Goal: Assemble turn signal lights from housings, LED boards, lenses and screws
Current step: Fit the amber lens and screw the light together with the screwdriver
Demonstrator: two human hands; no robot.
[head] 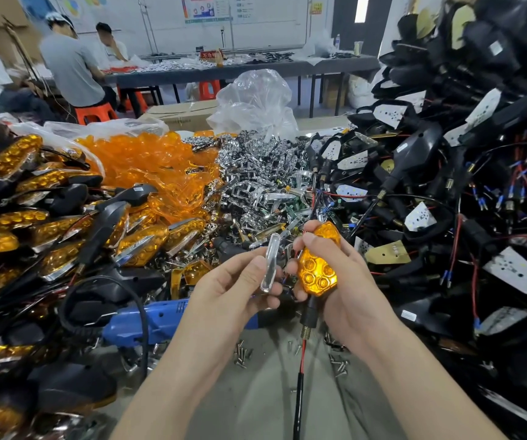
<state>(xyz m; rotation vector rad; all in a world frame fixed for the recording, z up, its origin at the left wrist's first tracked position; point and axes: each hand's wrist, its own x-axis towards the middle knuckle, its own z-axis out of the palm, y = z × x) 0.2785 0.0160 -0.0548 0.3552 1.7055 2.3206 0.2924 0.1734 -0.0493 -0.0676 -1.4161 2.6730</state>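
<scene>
Amber turn signal (pixel 317 268) stands upright in the right hand (pixel 351 281), fingers curled round it; its wire (pixel 302 360) hangs below. Left hand (pixel 233 290), palm up, pinches a clear trim strip (pixel 270 265) just beside it. Wall charts (pixel 208 7): writing too blurred to read.

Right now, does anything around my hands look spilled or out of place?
Yes: small silver screws lie scattered loose on the grey surface between the forearms, not in any tray. The blue power screwdriver lies on its side under a looped black cable. The amber-lensed turn signal light in the right hand looks intact.
</scene>
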